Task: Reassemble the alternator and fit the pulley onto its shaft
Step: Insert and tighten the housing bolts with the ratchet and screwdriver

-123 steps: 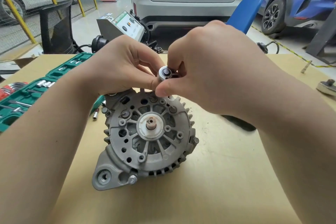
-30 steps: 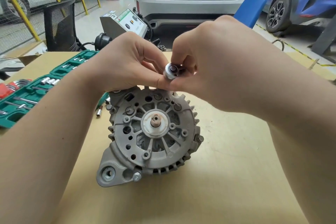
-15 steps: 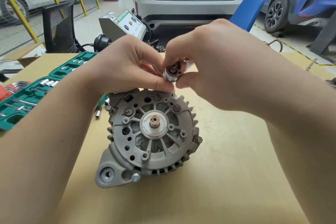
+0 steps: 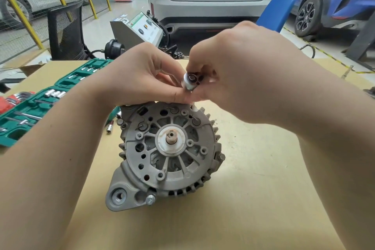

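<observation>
Working from the biggest thing down, we have the bench (image 4: 263, 199), a flat tan board with a smooth, faintly scuffed face that would let a dropped round part roll away. On it, in the middle, sits the alternator (image 4: 168, 152): a ribbed, round housing of dull grey cast metal, its face pierced with vents and bolt holes, one mounting ear low on the near left. It rests on its curved edge, so we judge a careless downward push could rock or tip it.

Our left hand (image 4: 140, 77) and right hand (image 4: 243, 79) meet just above its far rim, fingers curled, together pinching a small shiny metal sleeve (image 4: 189, 81) with a dark bore, not yet on the shaft. Being polished and gripped only by fingertips, it could slip and fall into the vents or off the bench.

The shaft (image 4: 171, 138) stands bare from a pale ring at the centre, a short brownish stub. If the sleeve goes on crooked, we think it may bind.

At the far left lies a green tool case (image 4: 36, 103).
</observation>
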A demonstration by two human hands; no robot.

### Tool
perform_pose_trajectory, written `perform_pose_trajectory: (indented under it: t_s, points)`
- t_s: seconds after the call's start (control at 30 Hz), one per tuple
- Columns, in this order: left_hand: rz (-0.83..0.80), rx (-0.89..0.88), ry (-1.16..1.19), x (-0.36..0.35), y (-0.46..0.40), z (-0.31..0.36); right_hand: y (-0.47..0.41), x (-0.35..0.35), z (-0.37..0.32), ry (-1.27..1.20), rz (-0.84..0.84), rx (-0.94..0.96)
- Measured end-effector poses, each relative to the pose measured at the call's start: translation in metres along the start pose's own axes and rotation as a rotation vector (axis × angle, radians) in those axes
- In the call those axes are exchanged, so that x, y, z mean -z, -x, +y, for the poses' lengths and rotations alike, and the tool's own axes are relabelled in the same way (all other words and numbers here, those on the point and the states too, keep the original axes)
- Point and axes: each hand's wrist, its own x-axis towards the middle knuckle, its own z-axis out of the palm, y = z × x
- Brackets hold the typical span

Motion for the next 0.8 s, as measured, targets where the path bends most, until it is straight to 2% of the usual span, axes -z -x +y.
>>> perform_pose_trajectory:
  t_s: [0.2,0.33,0.47,0.6,0.7,0.8]
  points:
    - [0.032,-0.042,0.004,0.001,-0.001,-0.001,-0.002,-0.004,0.001,-0.012,-0.018,-0.012]
    - [-0.008,-0.04,0.015,0.0,-0.001,-0.003,-0.001,-0.004,0.003,0.036,0.012,0.024]
    - [-0.006,-0.033,0.042,0.002,-0.001,-0.004,-0.002,0.003,0.0,-0.012,-0.057,-0.032]
    - [0.003,-0.046,0.06,0.003,-0.002,-0.005,0.0,-0.003,-0.002,-0.026,0.004,-0.011]
    - [-0.004,-0.038,0.051,0.002,-0.002,-0.007,0.0,-0.002,-0.001,0.051,-0.01,0.017]
    - [-0.005,-0.026,0.044,0.002,-0.001,-0.005,0.004,0.004,-0.001,-0.07,-0.001,-0.019]
